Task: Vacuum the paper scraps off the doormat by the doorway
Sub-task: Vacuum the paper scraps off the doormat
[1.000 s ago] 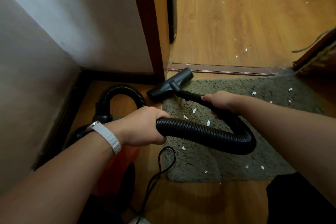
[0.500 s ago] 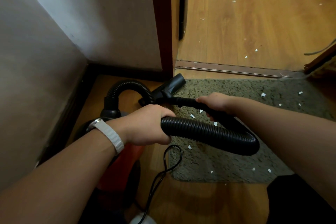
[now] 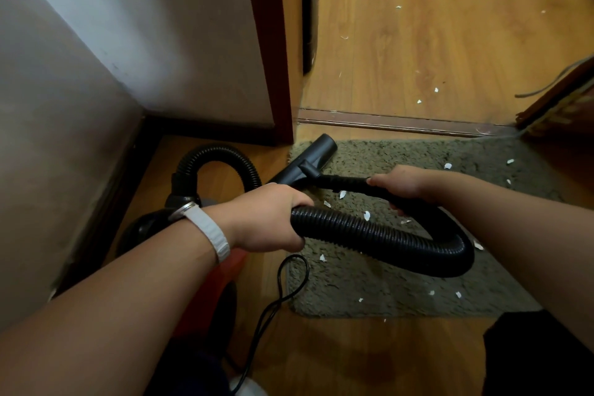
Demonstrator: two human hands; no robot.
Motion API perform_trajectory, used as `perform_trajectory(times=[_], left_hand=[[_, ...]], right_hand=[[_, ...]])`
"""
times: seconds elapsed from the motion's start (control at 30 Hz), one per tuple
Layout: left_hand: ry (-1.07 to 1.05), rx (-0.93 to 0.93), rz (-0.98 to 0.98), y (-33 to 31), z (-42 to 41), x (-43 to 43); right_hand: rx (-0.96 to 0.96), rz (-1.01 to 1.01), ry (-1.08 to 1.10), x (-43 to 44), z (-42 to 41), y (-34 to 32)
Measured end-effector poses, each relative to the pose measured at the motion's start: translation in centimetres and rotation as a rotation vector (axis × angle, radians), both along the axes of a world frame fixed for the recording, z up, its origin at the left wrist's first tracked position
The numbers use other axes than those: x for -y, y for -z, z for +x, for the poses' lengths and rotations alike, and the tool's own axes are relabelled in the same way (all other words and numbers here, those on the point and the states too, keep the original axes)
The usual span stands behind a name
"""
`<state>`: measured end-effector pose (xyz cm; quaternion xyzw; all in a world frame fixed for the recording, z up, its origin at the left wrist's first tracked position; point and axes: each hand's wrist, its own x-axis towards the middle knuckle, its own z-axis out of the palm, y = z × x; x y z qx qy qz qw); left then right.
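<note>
While the shaggy olive-green doormat lay under both forearms against the wooden threshold strip, small white paper scraps dotted its pile between and beyond the hands. The left hand, a white ribbed watch strap on its wrist, was closed around the black ribbed plastic hose. The right hand gripped the smooth black wand, whose flat nozzle head rested on the mat's far left corner.

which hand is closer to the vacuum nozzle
Right. The right hand grips the black wand just behind the nozzle at the doormat's far left corner. The left hand holds the ribbed hose farther back along it, nearer the person.
</note>
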<state>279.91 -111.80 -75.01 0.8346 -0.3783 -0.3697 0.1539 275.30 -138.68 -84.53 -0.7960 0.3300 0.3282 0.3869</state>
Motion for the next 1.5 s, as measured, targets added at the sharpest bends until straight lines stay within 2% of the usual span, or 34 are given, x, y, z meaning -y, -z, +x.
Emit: perform_trajectory(times=[0.37,0.87,1.1,1.33,1.5], left_hand=[[0.046,0.044,0.026,0.4,-1.3,2.0],[0.165,0.060,0.117,1.7,-2.6,5.6],[0.313,0.080,0.217,3.3,-4.1,7.2],[0.465,-0.049,0.395,4.5,-6.9,9.2],[0.440,-0.129,0.477,5.9,-8.6,8.4]], right_hand=[[-0.039,-0.051,-0.014,3.4,-3.1,-1.5],[-0.048,-0.246,-0.038,7.8,-7.8,-2.2],[0.004,-0.310,-0.161,7.8,-9.2,-2.2],[0.135,-0.375,-0.278,8.0,-10.5,-3.0],[0.191,-0.457,-0.328,8.5,-11.5,-3.1]])
